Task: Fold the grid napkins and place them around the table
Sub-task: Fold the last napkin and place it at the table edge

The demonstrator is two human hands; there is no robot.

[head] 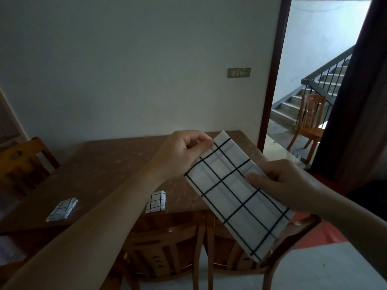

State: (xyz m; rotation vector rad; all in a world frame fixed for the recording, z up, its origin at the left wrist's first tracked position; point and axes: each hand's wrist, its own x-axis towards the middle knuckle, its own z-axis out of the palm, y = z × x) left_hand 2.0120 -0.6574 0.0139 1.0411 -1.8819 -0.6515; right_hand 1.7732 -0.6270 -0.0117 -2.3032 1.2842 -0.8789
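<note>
- Nearest the lens, the left forearm sweeps up from 7 o'clock, and the left hand pinches the upper corner of a grid napkin between thumb and fingers, just right of centre.
- Right hand comes in from 4 o'clock, thumb on top and fingers curled beneath, gripping the long right edge of that same napkin.
- Both hands closed on the cloth, then, and it hangs in the air as a long folded strip, slanting from 12 o'clock down towards 5 o'clock, clear of the table.
- Below the strip, two wooden chairs stand tucked at the table's near edge, around 6 o'clock.
- On the tabletop, a folded napkin lies near that front edge, partly hidden behind the left forearm.
- Another folded napkin sits well apart from it, out at 8 o'clock on the table.
- A third chair stands at 9 o'clock beside the table.
- Up at 2 o'clock, an open doorway shows a lone chair at the foot of a staircase.
</note>
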